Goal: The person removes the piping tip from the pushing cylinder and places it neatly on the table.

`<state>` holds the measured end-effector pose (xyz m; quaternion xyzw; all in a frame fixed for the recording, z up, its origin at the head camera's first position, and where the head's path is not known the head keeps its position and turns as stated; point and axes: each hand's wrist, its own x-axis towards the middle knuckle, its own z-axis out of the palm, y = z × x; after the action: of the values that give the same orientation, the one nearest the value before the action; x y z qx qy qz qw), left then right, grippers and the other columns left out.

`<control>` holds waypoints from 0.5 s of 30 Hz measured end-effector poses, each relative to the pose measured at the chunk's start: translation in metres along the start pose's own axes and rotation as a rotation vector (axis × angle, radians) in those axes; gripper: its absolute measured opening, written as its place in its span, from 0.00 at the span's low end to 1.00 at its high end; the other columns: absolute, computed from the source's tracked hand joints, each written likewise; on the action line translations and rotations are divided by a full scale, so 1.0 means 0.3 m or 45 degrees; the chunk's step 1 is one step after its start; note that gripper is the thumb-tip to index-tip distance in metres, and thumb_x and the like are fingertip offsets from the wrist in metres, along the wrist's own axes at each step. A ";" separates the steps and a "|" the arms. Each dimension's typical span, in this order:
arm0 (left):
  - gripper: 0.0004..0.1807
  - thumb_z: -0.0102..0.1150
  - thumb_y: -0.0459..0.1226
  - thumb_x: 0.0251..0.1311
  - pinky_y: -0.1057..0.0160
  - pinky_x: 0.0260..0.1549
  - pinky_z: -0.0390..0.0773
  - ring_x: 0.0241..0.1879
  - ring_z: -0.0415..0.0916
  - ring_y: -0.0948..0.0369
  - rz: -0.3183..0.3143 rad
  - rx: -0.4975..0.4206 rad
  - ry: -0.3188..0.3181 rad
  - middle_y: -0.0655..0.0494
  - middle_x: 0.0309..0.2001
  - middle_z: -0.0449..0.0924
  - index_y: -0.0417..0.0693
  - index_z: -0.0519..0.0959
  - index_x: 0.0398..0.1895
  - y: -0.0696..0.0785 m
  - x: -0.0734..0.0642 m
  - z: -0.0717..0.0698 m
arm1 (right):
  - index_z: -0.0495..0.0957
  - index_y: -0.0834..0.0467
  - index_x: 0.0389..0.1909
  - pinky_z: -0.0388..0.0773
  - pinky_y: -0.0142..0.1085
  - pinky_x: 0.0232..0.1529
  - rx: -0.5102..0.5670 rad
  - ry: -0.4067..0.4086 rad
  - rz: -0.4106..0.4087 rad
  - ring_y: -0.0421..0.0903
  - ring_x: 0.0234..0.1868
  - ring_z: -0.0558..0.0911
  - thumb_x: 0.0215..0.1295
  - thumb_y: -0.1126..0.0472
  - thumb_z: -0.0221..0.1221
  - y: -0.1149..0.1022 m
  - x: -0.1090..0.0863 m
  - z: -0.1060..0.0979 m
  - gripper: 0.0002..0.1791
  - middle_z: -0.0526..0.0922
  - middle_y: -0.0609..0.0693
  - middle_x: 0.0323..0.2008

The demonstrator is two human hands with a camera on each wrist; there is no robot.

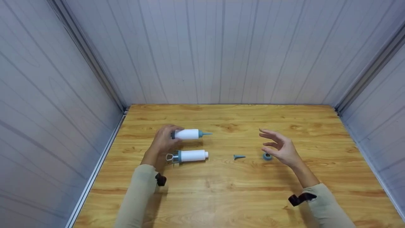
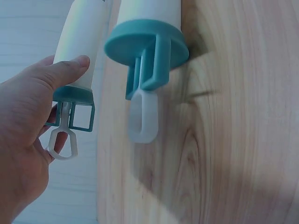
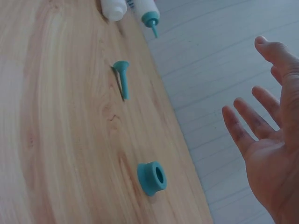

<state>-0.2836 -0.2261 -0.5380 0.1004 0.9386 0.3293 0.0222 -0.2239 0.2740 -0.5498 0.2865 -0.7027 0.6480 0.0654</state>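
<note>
My left hand (image 1: 164,138) grips a white syringe (image 1: 188,134) near its teal collar, raised a little over the table with its thin teal nozzle towards the right. In the left wrist view a pale pull ring (image 2: 64,144) sticks out behind the collar of the held syringe. A second white syringe (image 1: 193,155) lies just nearer, its front end bare white. On the right, a small teal nozzle (image 1: 239,156) and a teal ring-shaped cap (image 1: 267,156) lie on the wood. Fingers spread and holding nothing, my right hand (image 1: 281,148) hovers beside the cap.
The wooden table (image 1: 221,196) carries these parts. White panelled walls (image 1: 221,53) stand behind it and at both sides. Dark wrist cameras (image 1: 160,180) are strapped over both sleeves.
</note>
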 end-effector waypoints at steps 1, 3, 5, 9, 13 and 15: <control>0.24 0.77 0.36 0.70 0.31 0.81 0.69 0.78 0.75 0.40 0.013 -0.002 0.001 0.44 0.74 0.84 0.53 0.88 0.69 0.004 -0.004 -0.001 | 0.73 0.77 0.74 0.89 0.34 0.63 -0.003 0.006 0.009 0.42 0.74 0.85 0.66 0.85 0.66 0.003 0.001 0.001 0.34 0.84 0.51 0.76; 0.24 0.77 0.36 0.70 0.31 0.81 0.68 0.77 0.76 0.40 0.040 -0.007 0.003 0.44 0.73 0.84 0.53 0.88 0.69 0.009 -0.011 -0.002 | 0.74 0.76 0.75 0.89 0.33 0.63 -0.011 0.012 0.015 0.43 0.73 0.86 0.67 0.85 0.66 0.012 0.003 0.001 0.34 0.84 0.53 0.76; 0.24 0.77 0.35 0.70 0.30 0.80 0.69 0.76 0.76 0.40 0.056 -0.015 0.003 0.44 0.73 0.84 0.54 0.88 0.69 0.015 -0.015 -0.001 | 0.73 0.77 0.75 0.88 0.32 0.63 -0.010 0.003 0.006 0.43 0.73 0.86 0.67 0.85 0.65 0.020 0.007 0.000 0.34 0.84 0.52 0.76; 0.24 0.77 0.36 0.70 0.31 0.78 0.72 0.75 0.77 0.41 0.056 -0.030 0.012 0.45 0.72 0.84 0.54 0.88 0.68 0.032 -0.025 0.002 | 0.73 0.78 0.75 0.88 0.32 0.63 -0.014 -0.012 0.009 0.43 0.73 0.86 0.67 0.85 0.65 0.029 0.014 0.001 0.33 0.84 0.49 0.75; 0.24 0.78 0.36 0.69 0.34 0.77 0.75 0.76 0.77 0.42 0.079 -0.015 0.011 0.45 0.73 0.84 0.54 0.88 0.68 0.062 -0.034 0.007 | 0.74 0.76 0.75 0.89 0.34 0.64 -0.016 -0.014 0.050 0.42 0.72 0.86 0.67 0.84 0.66 0.026 0.017 0.007 0.34 0.85 0.48 0.75; 0.25 0.78 0.36 0.69 0.34 0.77 0.76 0.75 0.78 0.41 0.107 -0.005 0.007 0.45 0.73 0.85 0.54 0.88 0.68 0.079 -0.034 0.010 | 0.74 0.75 0.75 0.89 0.34 0.64 -0.015 -0.013 0.055 0.42 0.72 0.86 0.68 0.84 0.66 0.024 0.017 0.012 0.34 0.85 0.48 0.75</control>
<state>-0.2691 -0.2083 -0.5259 0.1387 0.9330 0.3321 0.0061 -0.2307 0.2689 -0.5544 0.2741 -0.7128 0.6437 0.0493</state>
